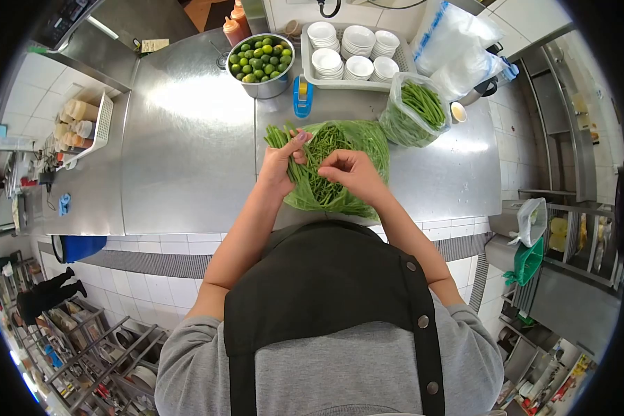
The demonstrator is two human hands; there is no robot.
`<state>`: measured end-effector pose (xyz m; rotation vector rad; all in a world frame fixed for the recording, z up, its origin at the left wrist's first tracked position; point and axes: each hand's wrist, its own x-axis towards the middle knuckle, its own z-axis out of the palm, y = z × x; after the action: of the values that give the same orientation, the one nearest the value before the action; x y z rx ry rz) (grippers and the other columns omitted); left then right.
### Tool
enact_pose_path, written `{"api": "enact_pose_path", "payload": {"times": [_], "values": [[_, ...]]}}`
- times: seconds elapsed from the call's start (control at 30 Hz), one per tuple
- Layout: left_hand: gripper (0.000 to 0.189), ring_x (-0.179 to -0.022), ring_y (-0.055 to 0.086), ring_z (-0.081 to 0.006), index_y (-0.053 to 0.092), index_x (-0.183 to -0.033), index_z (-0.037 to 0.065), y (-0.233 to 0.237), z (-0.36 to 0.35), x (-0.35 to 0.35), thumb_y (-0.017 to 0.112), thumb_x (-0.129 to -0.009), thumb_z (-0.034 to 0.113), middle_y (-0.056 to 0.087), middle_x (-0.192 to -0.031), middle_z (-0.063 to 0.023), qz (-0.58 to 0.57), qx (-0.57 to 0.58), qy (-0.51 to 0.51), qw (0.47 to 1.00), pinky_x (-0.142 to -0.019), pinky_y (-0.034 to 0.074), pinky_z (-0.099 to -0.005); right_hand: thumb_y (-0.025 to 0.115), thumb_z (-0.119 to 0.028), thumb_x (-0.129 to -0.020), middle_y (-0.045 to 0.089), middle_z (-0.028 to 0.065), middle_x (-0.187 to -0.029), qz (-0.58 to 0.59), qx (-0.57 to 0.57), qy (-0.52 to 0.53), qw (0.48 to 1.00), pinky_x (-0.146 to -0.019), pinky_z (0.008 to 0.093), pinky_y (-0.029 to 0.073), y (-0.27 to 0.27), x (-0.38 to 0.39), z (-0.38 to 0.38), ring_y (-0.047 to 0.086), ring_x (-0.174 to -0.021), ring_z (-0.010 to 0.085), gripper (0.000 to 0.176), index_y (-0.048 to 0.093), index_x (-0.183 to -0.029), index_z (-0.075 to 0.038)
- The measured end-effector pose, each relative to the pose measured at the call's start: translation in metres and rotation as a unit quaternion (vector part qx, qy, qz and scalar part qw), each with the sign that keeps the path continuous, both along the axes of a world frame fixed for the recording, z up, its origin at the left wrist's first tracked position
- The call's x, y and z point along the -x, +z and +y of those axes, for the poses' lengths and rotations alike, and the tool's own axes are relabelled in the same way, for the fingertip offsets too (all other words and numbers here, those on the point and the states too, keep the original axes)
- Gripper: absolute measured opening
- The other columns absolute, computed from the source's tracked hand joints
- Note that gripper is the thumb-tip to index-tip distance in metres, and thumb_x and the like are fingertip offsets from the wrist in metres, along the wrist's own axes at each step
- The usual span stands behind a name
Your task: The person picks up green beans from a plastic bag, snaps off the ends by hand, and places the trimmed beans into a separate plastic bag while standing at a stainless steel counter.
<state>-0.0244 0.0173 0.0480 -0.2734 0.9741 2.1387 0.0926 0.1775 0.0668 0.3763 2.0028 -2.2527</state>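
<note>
A heap of long green beans lies on a green plastic bag spread on the steel counter. My left hand grips a small bundle of beans whose tips stick out toward the far side. My right hand rests on the heap with fingers pinched on a single bean. Both hands are close together over the bag's near half.
A clear bag of beans stands to the right. Behind are a metal bowl of limes, a tray of white bowls, a blue tool and sauce bottles. A white basket with cups sits far left.
</note>
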Motion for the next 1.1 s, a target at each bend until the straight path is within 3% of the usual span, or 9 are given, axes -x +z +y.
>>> {"api": "enact_pose_path", "payload": {"times": [0.17, 0.27, 0.37, 0.47, 0.57, 0.77, 0.87, 0.97, 1.1], "values": [[0.02, -0.058, 0.053, -0.0042, 0.062, -0.105, 0.005, -0.014, 0.0, 0.0, 0.073, -0.093, 0.015, 0.069, -0.095, -0.0049, -0.046, 0.025, -0.017, 0.998, -0.051, 0.047, -0.0189, 0.071, -0.003, -0.09, 0.066, 0.0001, -0.086, 0.119, -0.055, -0.057, 0.99, -0.07, 0.0231, 0.047, 0.002, 0.005, 0.007, 0.059, -0.077, 0.0066, 0.004, 0.07, -0.092, 0.001], [0.018, -0.061, 0.054, -0.0043, 0.062, -0.104, 0.005, -0.021, 0.005, -0.007, 0.071, -0.094, 0.017, 0.069, -0.092, -0.0051, -0.046, 0.017, -0.026, 0.998, -0.054, 0.049, -0.0178, 0.072, -0.003, -0.09, 0.066, 0.0001, -0.082, 0.16, 0.083, -0.138, 0.974, -0.067, 0.0231, 0.046, 0.013, 0.007, 0.023, 0.056, -0.074, 0.0048, 0.003, 0.07, -0.088, -0.002], [0.017, -0.067, 0.058, -0.0062, 0.062, -0.103, 0.005, -0.03, -0.004, -0.004, 0.07, -0.095, 0.017, 0.068, -0.091, -0.0055, -0.096, -0.036, -0.034, 0.994, -0.058, 0.052, -0.0191, 0.074, -0.003, -0.088, 0.065, -0.0018, -0.079, 0.162, 0.123, -0.153, 0.967, -0.066, 0.0233, 0.045, 0.031, 0.006, 0.055, 0.056, -0.071, 0.0057, 0.005, 0.069, -0.088, -0.003], [0.014, -0.073, 0.062, -0.0087, 0.061, -0.102, 0.005, -0.036, -0.007, -0.003, 0.068, -0.095, 0.014, 0.067, -0.089, -0.0052, -0.106, -0.057, -0.055, 0.991, -0.063, 0.055, -0.0216, 0.074, -0.012, -0.09, 0.062, 0.0001, -0.075, 0.043, -0.152, -0.086, 0.984, -0.066, 0.026, 0.047, 0.017, 0.004, 0.068, 0.058, -0.069, 0.0106, 0.012, 0.07, -0.088, 0.0], [0.013, -0.075, 0.064, -0.0112, 0.06, -0.101, 0.004, -0.018, 0.0, -0.009, 0.069, -0.093, 0.011, 0.066, -0.088, -0.0045, -0.116, -0.033, -0.048, 0.992, -0.065, 0.057, -0.024, 0.075, -0.022, -0.089, 0.063, 0.007, -0.07, -0.032, -0.382, -0.007, 0.924, -0.065, 0.033, 0.049, -0.016, 0.009, 0.067, 0.06, -0.064, 0.0188, 0.025, 0.07, -0.083, 0.002], [0.02, -0.074, 0.064, -0.0127, 0.06, -0.101, 0.003, -0.019, 0.0, -0.013, 0.074, -0.087, 0.003, 0.068, -0.089, -0.0069, -0.06, 0.026, -0.09, 0.994, -0.065, 0.056, -0.0247, 0.076, -0.024, -0.084, 0.068, 0.0177, -0.075, -0.115, -0.533, -0.006, 0.838, -0.065, 0.0429, 0.048, -0.059, 0.007, 0.038, 0.062, -0.066, 0.0348, 0.027, 0.071, -0.083, 0.002], [0.02, -0.074, 0.062, -0.0089, 0.06, -0.105, 0.005, -0.022, 0.002, -0.015, 0.072, -0.09, 0.002, 0.07, -0.103, -0.0088, -0.007, 0.054, -0.116, 0.992, -0.063, 0.055, -0.0213, 0.076, -0.02, -0.084, 0.066, 0.0151, -0.074, -0.033, -0.489, -0.062, 0.87, -0.063, 0.041, 0.047, -0.066, 0.005, 0.034, 0.062, -0.065, 0.0308, 0.022, 0.07, -0.083, 0.002], [0.024, -0.072, 0.06, -0.008, 0.061, -0.111, 0.001, -0.02, 0.006, -0.019, 0.072, -0.09, 0.002, 0.071, -0.104, -0.0097, 0.032, 0.107, -0.114, 0.987, -0.062, 0.052, -0.0219, 0.071, -0.015, -0.085, 0.064, 0.0137, -0.079, 0.01, -0.418, -0.096, 0.903, -0.066, 0.0401, 0.049, -0.043, 0.006, 0.033, 0.063, -0.073, 0.0302, 0.016, 0.069, -0.086, 0.001], [0.029, -0.076, 0.063, -0.0083, 0.064, -0.115, -0.003, -0.014, 0.015, -0.024, 0.073, -0.088, 0.001, 0.073, -0.102, -0.0104, 0.126, 0.13, -0.15, 0.972, -0.064, 0.052, -0.023, 0.069, -0.01, -0.086, 0.06, 0.0118, -0.076, 0.077, -0.368, -0.066, 0.924, -0.064, 0.0374, 0.046, 0.0, 0.006, 0.028, 0.058, -0.067, 0.0264, 0.012, 0.067, -0.085, 0.001]]}}
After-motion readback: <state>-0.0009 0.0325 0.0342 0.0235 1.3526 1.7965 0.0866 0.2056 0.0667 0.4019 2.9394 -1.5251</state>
